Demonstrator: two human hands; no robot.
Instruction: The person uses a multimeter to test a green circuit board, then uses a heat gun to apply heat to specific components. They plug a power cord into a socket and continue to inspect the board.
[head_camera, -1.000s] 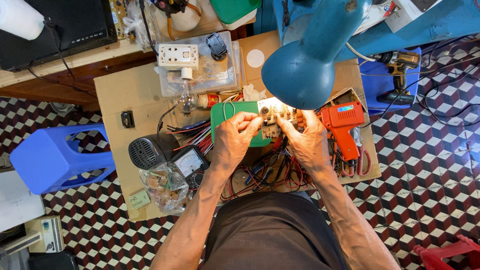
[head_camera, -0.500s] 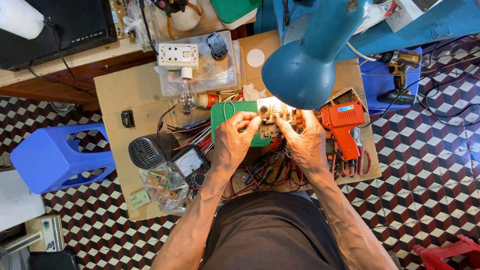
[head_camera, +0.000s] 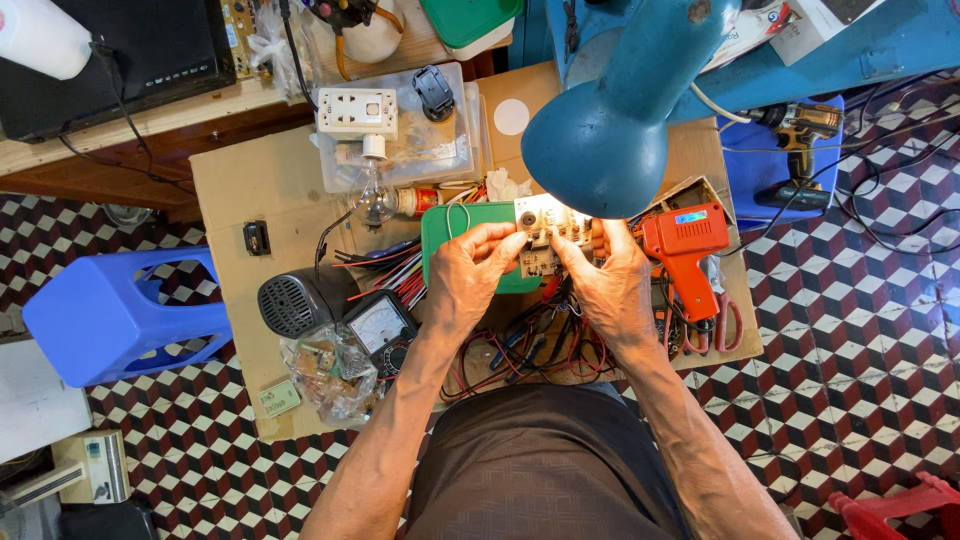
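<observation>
Together, the left hand (head_camera: 470, 275) and the right hand (head_camera: 612, 285) pinch a small circuit board (head_camera: 545, 240) by its opposite edges, fingertips curled over the rim, so its face stays bare and turned up into the light. That light comes from the blue desk lamp (head_camera: 610, 130), whose shade hangs just beyond the fingers and right over the board, apparently so the parts can be read. Under the board and the left fingers lies a green mat (head_camera: 450, 235), a flat base on the cardboard-covered worktop (head_camera: 235, 190). Just outside the right hand rests an orange soldering gun (head_camera: 685, 245), grip toward the person, close enough to pick up. Below both wrists spreads a tangle of red and black leads (head_camera: 525, 350). Outside the left wrist sits an analogue meter (head_camera: 380, 325), dial up, beside a dark ribbed speaker (head_camera: 290, 300). Beyond the left hand a clear bulb (head_camera: 375, 200) lies near a white socket block (head_camera: 357, 113). Well off to the left, a blue plastic stool (head_camera: 110, 315) lies on the chequered floor (head_camera: 850, 300).
</observation>
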